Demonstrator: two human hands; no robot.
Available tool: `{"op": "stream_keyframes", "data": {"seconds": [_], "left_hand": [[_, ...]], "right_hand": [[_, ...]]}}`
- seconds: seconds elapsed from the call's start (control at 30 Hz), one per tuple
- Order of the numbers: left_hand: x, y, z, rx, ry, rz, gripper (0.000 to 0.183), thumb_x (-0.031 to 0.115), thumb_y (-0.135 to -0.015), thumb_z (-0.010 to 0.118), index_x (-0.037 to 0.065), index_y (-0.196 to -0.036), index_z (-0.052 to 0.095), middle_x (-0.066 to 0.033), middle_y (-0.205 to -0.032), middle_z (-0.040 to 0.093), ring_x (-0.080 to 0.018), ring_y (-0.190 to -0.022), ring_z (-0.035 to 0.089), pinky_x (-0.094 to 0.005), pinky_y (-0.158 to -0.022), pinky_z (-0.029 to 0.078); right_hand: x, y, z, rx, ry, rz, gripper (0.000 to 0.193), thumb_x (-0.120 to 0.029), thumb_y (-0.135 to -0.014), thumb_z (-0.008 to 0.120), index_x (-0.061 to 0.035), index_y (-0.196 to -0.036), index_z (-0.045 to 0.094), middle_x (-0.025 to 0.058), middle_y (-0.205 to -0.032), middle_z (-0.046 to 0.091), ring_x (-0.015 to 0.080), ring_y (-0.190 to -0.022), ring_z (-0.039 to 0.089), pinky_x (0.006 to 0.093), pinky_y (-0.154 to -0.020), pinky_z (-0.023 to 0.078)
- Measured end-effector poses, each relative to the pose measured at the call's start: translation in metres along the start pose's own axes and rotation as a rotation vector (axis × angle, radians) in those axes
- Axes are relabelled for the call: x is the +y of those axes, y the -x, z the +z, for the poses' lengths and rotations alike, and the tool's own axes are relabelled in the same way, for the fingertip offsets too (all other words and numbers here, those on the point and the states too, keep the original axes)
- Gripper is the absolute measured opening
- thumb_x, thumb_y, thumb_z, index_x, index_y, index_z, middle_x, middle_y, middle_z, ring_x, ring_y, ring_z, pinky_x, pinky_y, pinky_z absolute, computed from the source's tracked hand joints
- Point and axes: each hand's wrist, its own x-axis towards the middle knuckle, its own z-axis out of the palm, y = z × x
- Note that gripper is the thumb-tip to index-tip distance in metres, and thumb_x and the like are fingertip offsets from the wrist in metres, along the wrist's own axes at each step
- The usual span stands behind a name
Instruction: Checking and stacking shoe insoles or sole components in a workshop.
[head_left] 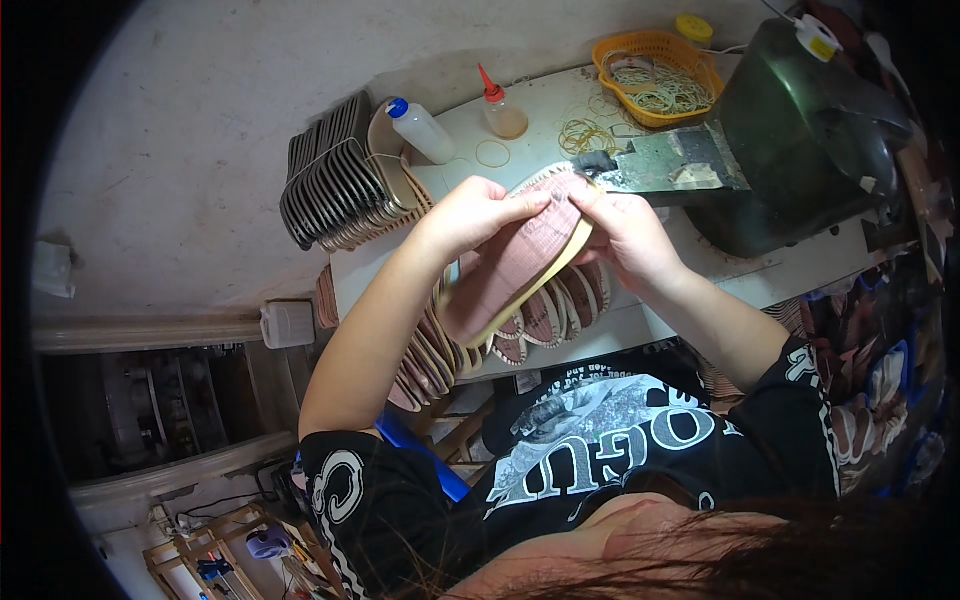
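Observation:
A pink checked cloth slipper piece [520,255], long and rounded like a sole, is held up over the table. Yellow shows along its right edge, and whitish stitching runs along its far end. My left hand [478,213] grips its left side, thumb pressed on the top. My right hand [622,232] pinches the far right corner, with fingers folded round the edge. That far end touches or lies just in front of the tip of a dark green machine's arm [670,162]; the exact contact is hidden. Several similar pink pieces with white-stitched edges [541,318] lie beneath it.
Banded dark soles [335,175] stand at the back left. A blue-capped bottle [425,135], a red-tipped bottle [506,118] and loose rubber bands [585,138] sit behind my hands. An orange basket [612,82] holds more bands. The machine's bulky body [790,150] fills the right.

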Motion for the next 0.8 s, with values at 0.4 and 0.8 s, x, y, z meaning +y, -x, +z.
{"op": "stream_keyframes", "data": {"seconds": [0.4, 0.8], "left_hand": [[0.011, 0.024, 0.036, -0.055, 0.326, -0.078, 0.056, 0.049, -0.088, 0.059, -0.006, -0.093, 0.066, -0.0158, -0.075, 0.068, -0.0186, -0.055, 0.066, -0.0234, -0.05, 0.054], [-0.011, 0.007, 0.038, 0.191, 0.383, 0.048, 0.034, 0.036, -0.083, 0.072, 0.004, -0.075, 0.062, 0.0005, -0.049, 0.052, -0.0053, -0.036, 0.044, -0.019, -0.038, 0.037]], "right_hand": [[-0.003, 0.025, -0.012, -0.124, 0.317, -0.031, 0.03, -0.025, -0.086, 0.069, 0.0016, -0.1, 0.068, 0.0054, -0.089, 0.068, 0.0082, -0.077, 0.061, 0.0234, -0.065, 0.05], [-0.016, 0.046, -0.036, -0.295, 0.474, 0.265, 0.035, -0.032, -0.086, 0.068, 0.002, -0.096, 0.068, 0.0068, -0.083, 0.068, 0.0098, -0.069, 0.064, 0.0225, -0.059, 0.053]]}}
